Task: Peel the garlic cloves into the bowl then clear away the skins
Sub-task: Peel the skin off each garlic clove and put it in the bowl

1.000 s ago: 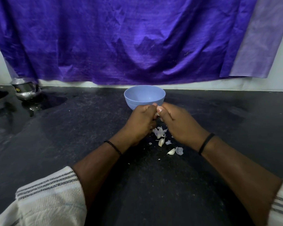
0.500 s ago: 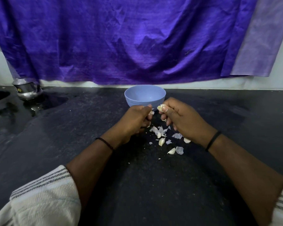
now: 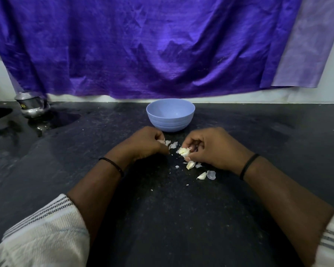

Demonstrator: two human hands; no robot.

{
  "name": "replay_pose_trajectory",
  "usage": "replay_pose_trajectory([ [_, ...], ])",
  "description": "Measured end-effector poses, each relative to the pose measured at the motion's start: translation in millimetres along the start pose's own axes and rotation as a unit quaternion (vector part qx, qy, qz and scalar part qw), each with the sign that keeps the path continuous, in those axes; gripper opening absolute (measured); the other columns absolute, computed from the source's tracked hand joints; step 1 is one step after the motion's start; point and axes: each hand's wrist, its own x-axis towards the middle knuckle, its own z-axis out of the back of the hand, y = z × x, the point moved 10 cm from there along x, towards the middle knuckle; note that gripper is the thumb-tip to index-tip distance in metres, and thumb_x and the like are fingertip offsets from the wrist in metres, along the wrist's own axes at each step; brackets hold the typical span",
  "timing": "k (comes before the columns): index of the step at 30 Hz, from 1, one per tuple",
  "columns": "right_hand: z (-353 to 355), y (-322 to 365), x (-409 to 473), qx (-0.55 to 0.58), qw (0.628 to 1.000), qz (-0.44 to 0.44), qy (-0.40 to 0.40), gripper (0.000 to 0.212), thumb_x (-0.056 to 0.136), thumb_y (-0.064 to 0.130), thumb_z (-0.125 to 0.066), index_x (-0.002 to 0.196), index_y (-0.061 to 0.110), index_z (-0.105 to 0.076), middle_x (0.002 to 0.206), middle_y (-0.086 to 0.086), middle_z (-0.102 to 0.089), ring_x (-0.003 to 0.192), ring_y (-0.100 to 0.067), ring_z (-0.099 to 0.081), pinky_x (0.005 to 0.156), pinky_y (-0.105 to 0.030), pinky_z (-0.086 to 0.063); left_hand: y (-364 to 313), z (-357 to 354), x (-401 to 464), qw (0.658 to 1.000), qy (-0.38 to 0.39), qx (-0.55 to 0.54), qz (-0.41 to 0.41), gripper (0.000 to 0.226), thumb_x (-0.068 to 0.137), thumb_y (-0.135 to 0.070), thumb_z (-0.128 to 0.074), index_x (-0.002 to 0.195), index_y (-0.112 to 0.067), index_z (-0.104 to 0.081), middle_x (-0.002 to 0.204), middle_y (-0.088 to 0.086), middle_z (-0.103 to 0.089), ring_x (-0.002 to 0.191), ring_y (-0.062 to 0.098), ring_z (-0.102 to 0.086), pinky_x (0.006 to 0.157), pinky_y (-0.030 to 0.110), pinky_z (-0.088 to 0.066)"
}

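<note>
I note both hands have dropped apart to the counter (image 3: 46, 170). Right hand (image 3: 214, 149) pinches a garlic clove (image 3: 183, 151); left hand (image 3: 145, 144) grips skin. Bowl (image 3: 170, 115) appears empty; loose cloves (image 3: 190, 165) and skins (image 3: 211, 174) remain uncleared.

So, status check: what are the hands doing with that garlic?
Right hand pinches a clove. Left hand grips garlic scraps, partly hidden. Bowl looks empty. Two cloves and skins lie loose on the counter; nothing blocking.
</note>
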Motion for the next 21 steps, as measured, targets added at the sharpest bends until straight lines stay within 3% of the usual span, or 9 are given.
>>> replay_pose_trajectory([
  [6,-1.4,2.0,-0.6,0.033,0.999,0.014,-0.004,0.031,0.081,-0.001,-0.073,0.098,0.025,-0.076,0.082,0.008,-0.071,0.06,0.006,-0.057,0.061,-0.009,-0.045,1.8,4.8,0.4,1.0,0.006,0.01,-0.005,0.017,0.074,-0.006,-0.082,0.086,-0.013,-0.071,0.075,-0.003,-0.063,0.071,0.01,-0.056,0.063,0.023,-0.042],
  [12,9.5,4.8,-2.3,0.012,0.999,0.022,-0.047,0.018,0.086,0.005,-0.071,0.092,0.021,-0.078,0.073,0.015,-0.068,0.063,0.007,-0.06,0.061,-0.007,-0.044,1.7,6.7,1.3,1.0,-0.009,-0.005,-0.016,0.014,0.08,-0.001,-0.071,0.088,-0.012,-0.074,0.062,-0.014,-0.062,0.062,0.003,-0.055,0.058,0.016,-0.042],
  [14,8.7,7.7,-2.3,0.011,0.998,0.031,-0.049,0.009,0.085,0.013,-0.075,0.089,0.021,-0.078,0.071,0.017,-0.067,0.064,0.007,-0.06,0.06,-0.008,-0.043,-0.5,8.9,1.9,0.999,-0.028,-0.031,-0.029,0.011,0.082,-0.006,-0.069,0.089,-0.012,-0.074,0.064,-0.014,-0.066,0.066,0.004,-0.06,0.064,0.019,-0.047],
  [16,5.0,11.2,-1.5,-0.004,0.998,0.046,-0.049,0.002,0.083,0.022,-0.078,0.083,0.024,-0.078,0.072,0.014,-0.066,0.065,0.001,-0.061,0.059,-0.014,-0.044,-2.6,12.9,3.0,0.996,-0.057,-0.057,-0.049,0.006,0.08,-0.015,-0.071,0.084,-0.017,-0.074,0.071,-0.007,-0.072,0.075,0.013,-0.067,0.078,0.031,-0.055],
  [18,-1.1,13.0,-0.7,-0.021,0.997,0.053,-0.045,0.003,0.083,0.025,-0.078,0.082,0.028,-0.077,0.073,0.012,-0.064,0.067,-0.003,-0.061,0.063,-0.024,-0.049,-2.5,17.0,3.9,0.993,-0.088,-0.041,-0.061,0.002,0.077,-0.023,-0.073,0.077,-0.022,-0.074,0.07,-0.007,-0.072,0.075,0.013,-0.068,0.081,0.036,-0.056],
  [21,-14.0,25.4,-1.5,-0.04,0.995,0.085,-0.018,0.023,0.091,0.014,-0.066,0.096,0.034,-0.077,0.084,0.017,-0.063,0.082,-0.001,-0.061,0.075,-0.028,-0.052,-7.9,19.5,2.0,0.989,-0.116,0.051,-0.078,0.007,0.082,-0.023,-0.073,0.075,-0.025,-0.073,0.069,-0.009,-0.069,0.071,0.007,-0.065,0.072,0.029,-0.053],
])
